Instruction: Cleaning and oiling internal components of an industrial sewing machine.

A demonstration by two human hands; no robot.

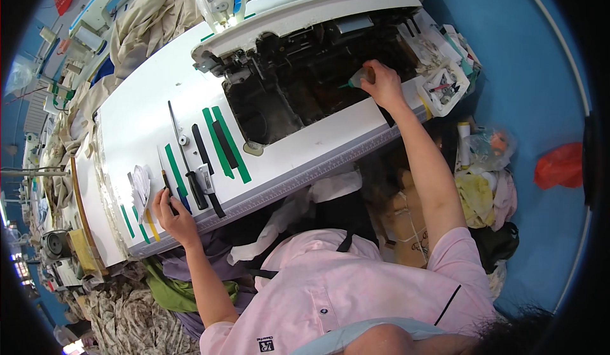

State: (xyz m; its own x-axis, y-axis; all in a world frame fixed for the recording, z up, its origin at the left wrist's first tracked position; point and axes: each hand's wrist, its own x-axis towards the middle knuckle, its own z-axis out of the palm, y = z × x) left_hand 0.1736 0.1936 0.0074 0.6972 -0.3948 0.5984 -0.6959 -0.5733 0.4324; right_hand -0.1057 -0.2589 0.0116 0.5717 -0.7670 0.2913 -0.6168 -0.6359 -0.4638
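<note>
The work in hand looks like oiling the underside of a tipped-back sewing machine [298,12], and doing it well calls, I judge, for keeping the green nozzle aimed at one joint at a time, squeezing lightly so that only a drop falls, and holding the wrist off the dark, greasy parts in the opening [305,88]. The right hand [384,85], at about one o'clock in the view, is curled closed around a small clear oil bottle [357,79] whose green tip points toward nine o'clock into the mechanism; the fingers wrap the bottle's body, so the grip is firm and nearly a fist. The left hand [171,212], at about eight o'clock near the counter's [146,107] front edge, is loosely closed with fingertips on a thin dark-handled tool [168,190]; whether it pinches the tool or merely rests on it I cannot tell. Just beside it, toward three o'clock, lies a screwdriver [185,158] with a black handle, and strips of green tape [222,142] run across the white surface. A small white tray [443,88] of oddments sits just right of the oiling hand.
</note>
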